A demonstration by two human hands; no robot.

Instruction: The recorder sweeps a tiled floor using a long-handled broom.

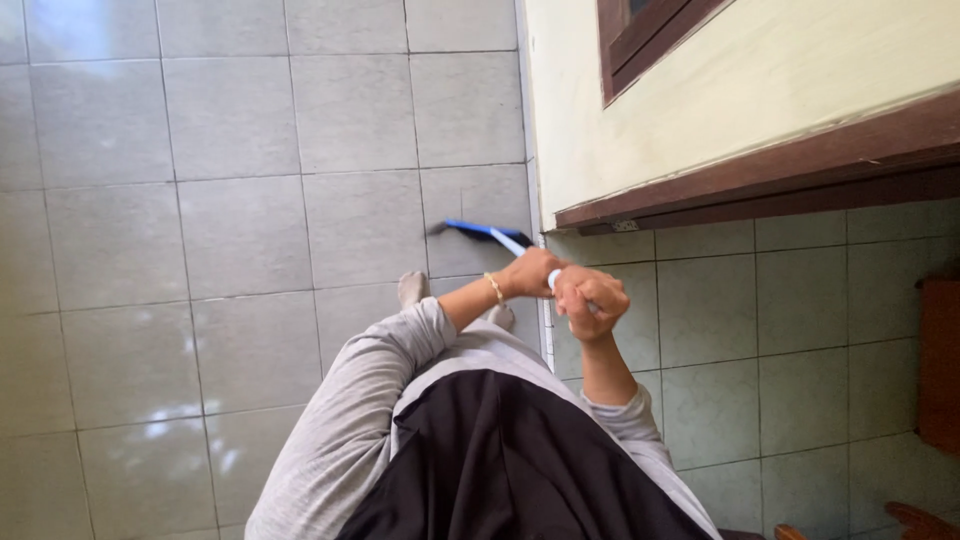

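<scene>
Both hands grip a white handle: the left hand closed lower, the right hand closed above; a blue broom head lies beyond them.

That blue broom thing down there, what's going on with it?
A person in a grey long-sleeved top grips the white handle of a broom with both hands, the left hand lower on it and the right hand just above. The blue broom head rests on the grey tiled floor, close to the corner of a pale wall and a dark wooden door frame. A gold bracelet sits on the left wrist.
</scene>
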